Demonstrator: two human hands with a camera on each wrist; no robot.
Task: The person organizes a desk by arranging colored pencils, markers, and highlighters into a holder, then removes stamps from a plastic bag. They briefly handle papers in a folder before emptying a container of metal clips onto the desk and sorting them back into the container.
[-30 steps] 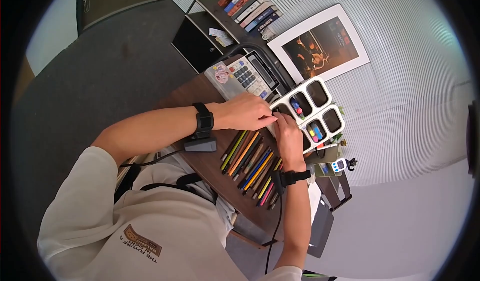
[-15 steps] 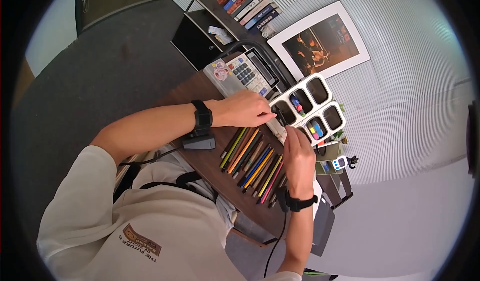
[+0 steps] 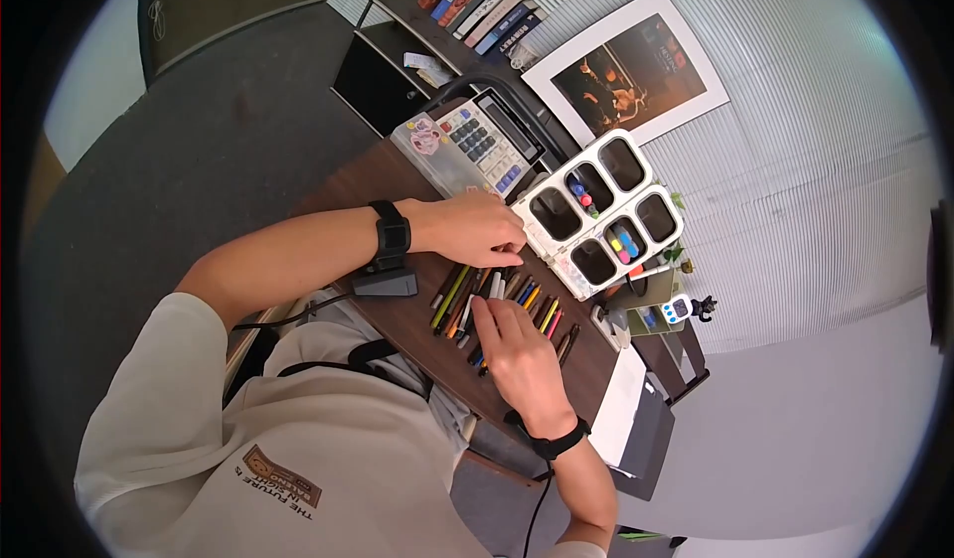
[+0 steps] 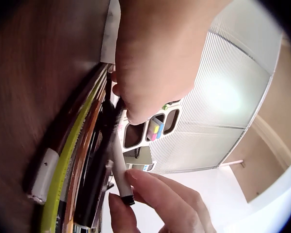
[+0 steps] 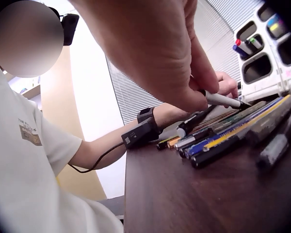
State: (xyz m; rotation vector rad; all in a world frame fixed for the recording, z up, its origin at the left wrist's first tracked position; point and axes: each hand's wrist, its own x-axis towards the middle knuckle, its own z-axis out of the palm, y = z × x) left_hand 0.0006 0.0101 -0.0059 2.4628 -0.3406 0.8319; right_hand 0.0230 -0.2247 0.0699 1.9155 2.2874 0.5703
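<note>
My left hand (image 3: 472, 230) hovers over the near row of pens and pencils (image 3: 542, 315), its fingers curled round a black pen (image 5: 189, 125) that slants down. Lower in the head view, my right hand (image 3: 525, 364) bends over the same row. Between its thumb and fingertips it pinches a white pen (image 4: 120, 167) with a black end, also visible in the right wrist view as a white barrel (image 5: 222, 100) above the pencils. Beyond the row stands a white organizer (image 3: 569, 272) with several compartments, some holding coloured markers (image 3: 623, 244). My palm hides part of the row.
A calculator (image 3: 487, 146) and a clear box with stickers (image 3: 437, 156) lie beyond my left hand. Papers (image 3: 621, 409) and a dark folder (image 3: 648, 439) are to the right. A framed picture (image 3: 634, 79) leans at the wall. A cable runs from each wrist.
My right hand has moved from the organizer back over the row and now pinches a white pen. My left hand has shifted slightly away from the organizer, baring its front compartments.
</note>
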